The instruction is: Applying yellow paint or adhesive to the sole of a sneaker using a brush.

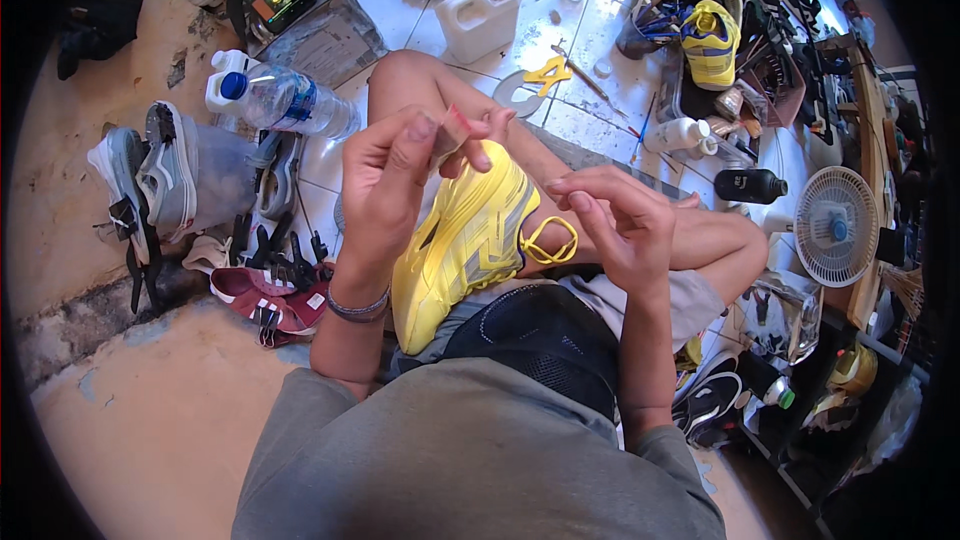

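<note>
Nearest, a black mesh item (530,335) lies at the near edge of the lap (600,302). The workpiece, a yellow shoe (455,250), rests tilted toward the lap's left edge, between the forearms; its yellow lace (551,241) forms a loop on the right side.

The left hand (388,170) is above the shoe, thumb and fingers clamped on a small red-edged piece (456,123). The right hand (630,225) is apart from it; thumb and index tips nearly meet. Whether anything thin lies between them cannot be told.

Step in hand, as judged: fine handling of the piece above the shoe. The next move probably calls for a steady shoe and a precise fingertip grip.

Beyond, on the tiled floor (580,122), lie a yellow item (547,73) and a white jug (475,25); toward the floor's right edge sits a second yellow shoe (711,40).
</note>
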Demonstrator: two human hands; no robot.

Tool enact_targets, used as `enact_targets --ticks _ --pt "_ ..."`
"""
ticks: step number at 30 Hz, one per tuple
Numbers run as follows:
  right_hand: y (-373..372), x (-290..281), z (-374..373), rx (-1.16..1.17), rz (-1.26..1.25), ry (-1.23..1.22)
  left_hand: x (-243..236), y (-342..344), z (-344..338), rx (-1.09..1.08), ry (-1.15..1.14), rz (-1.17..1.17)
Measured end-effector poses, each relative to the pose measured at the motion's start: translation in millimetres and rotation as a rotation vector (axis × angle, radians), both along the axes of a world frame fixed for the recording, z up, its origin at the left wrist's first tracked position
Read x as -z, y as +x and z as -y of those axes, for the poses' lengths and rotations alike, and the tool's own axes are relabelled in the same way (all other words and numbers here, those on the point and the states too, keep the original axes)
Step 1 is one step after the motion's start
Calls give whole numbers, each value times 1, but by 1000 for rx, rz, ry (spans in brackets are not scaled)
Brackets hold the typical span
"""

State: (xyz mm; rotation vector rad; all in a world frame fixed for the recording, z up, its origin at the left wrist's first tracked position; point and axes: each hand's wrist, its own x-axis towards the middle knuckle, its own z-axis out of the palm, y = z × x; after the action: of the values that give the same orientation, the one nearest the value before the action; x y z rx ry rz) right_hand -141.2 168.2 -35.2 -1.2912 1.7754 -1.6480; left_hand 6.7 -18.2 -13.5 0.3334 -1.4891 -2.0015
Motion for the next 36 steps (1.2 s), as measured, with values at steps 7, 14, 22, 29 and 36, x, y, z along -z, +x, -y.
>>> enact_targets --ticks 7,14,22,29,36 --pt "-8 14 -2 -48 86 -28 24 -11 20 -27 -371 346" --pt "-24 40 -12 -76 183 11 16 2 6 136 -272 152" --pt "2 18 4 -249 713 -11 -3 -39 -19 202 -196 -124" --pt "-34 40 -27 -64 739 -293 24 -32 -1 134 -486 215" --pt "-46 51 -6 47 638 -198 30 -53 6 241 -719 410"
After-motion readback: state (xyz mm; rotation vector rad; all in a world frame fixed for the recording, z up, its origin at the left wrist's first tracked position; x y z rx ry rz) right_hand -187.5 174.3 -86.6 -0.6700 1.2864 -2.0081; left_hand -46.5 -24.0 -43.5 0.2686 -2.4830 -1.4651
